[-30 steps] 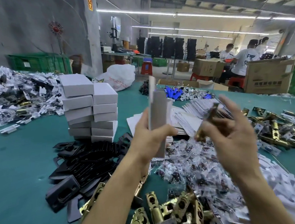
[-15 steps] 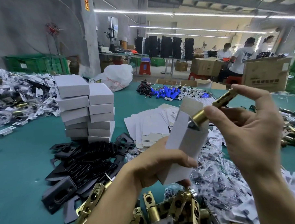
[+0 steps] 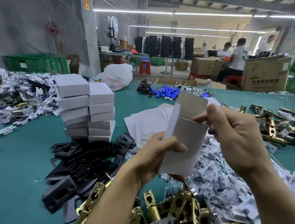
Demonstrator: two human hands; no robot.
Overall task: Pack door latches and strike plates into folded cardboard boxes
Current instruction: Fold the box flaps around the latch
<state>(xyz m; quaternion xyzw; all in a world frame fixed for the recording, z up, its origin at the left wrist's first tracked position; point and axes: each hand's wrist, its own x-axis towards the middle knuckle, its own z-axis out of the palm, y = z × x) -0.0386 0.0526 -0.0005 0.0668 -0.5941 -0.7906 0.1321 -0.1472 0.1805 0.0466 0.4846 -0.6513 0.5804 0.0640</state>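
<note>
1. Left hand — fingers wrapped around the lower part of a white cardboard box, held up above the table.
2. Right hand — fingertips pinched at the box's open top; whether they hold anything inside cannot be told.
3. Brass latches — heaped below.
4. Black strike plates — piled left.

A factory packing floor — stacked boxes, heaped brass latches.
</note>
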